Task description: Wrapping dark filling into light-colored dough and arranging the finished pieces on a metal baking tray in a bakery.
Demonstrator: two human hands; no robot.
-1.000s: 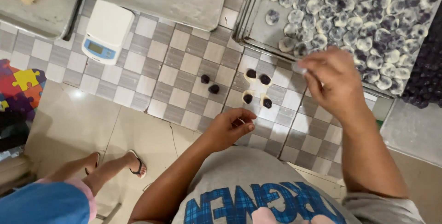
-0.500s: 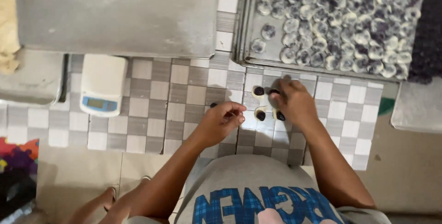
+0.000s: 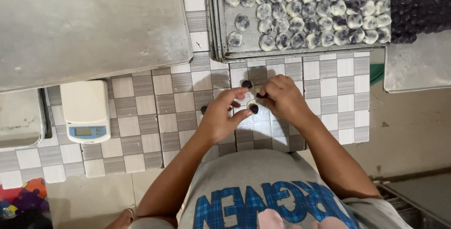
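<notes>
Small dark filling balls lie on a checkered grey-and-white tiled counter [image 3: 155, 88]. One dark ball [image 3: 246, 84] sits just above my hands, another ball [image 3: 253, 108] lies between my thumbs, and a third ball [image 3: 204, 109] peeks out left of my left hand. My left hand [image 3: 221, 116] rests over the tiles with fingers curled toward the middle ball. My right hand [image 3: 282, 98] pinches a dark ball at its fingertips, close to the left hand. A pale dough disc seems to lie under the middle ball.
A metal tray [image 3: 217, 31] holding several filled pale dough rounds stands at the top right, with a dark tray [image 3: 418, 8] beside it. A large steel tray [image 3: 84, 27] with a few pale dough pieces is top left. A white digital scale [image 3: 85, 111] sits left.
The view has shifted so the counter sits more centred. My right hand came down from the tray of rounds to the dark balls, and both hands have closed in together over them.
</notes>
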